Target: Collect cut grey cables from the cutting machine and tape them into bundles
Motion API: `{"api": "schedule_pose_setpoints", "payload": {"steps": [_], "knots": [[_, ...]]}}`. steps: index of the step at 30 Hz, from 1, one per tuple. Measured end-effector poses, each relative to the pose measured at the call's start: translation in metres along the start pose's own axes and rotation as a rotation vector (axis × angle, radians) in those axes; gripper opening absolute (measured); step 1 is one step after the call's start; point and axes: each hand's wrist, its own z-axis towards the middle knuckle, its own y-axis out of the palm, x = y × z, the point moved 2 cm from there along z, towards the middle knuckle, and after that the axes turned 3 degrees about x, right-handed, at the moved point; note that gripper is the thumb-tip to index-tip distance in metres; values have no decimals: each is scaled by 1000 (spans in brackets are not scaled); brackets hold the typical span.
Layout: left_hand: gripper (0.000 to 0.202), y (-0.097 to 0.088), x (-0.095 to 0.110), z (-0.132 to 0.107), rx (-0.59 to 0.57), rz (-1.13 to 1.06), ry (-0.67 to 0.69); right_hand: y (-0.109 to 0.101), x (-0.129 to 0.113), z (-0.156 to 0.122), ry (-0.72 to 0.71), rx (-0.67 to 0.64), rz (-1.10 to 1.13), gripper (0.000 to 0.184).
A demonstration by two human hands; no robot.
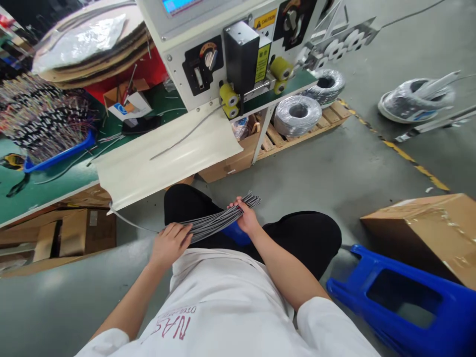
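Observation:
I sit with a bundle of cut grey wires (219, 220) lying across my lap. My left hand (169, 243) wraps round the bundle's near end, fingers closed on it. My right hand (245, 215) grips the bundle farther along, just short of its splayed far tips. In front of me stands a white wire-cutting machine (208, 44) with yellow rollers (228, 94). Below them a white chute (163, 153) slopes toward me, and a single grey wire (186, 135) lies on it.
A green bench (55, 178) holds a blue tray (59, 154) of coloured wires. Wire coils (297, 114) rest on a wooden pallet (297, 136). A blue plastic stool (405, 297) lies tipped at my right, beside a cardboard box (427, 233). Cartons sit under the bench.

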Motion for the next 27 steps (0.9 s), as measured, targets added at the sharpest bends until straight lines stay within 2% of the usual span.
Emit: {"api": "schedule_pose_setpoints", "payload": {"steps": [4,8,12,18,23,27], "knots": [[37,1,-32,-12,-19,32,-105,-4,3,-1,2,63,-13,23],[47,28,-53,-24,-25,-44,-144,-7,5,0,8,88,-13,28],[52,55,-48,-32,36,-189,-241,-10,3,0,5,94,-23,31],[41,69,-40,-35,137,-306,-400,-10,0,1,3,28,11,32],[23,78,-44,-29,187,-401,-364,-7,-1,1,14,44,-7,32],[14,74,-40,-23,206,-442,-361,-10,-1,4,26,122,-56,33]]}}
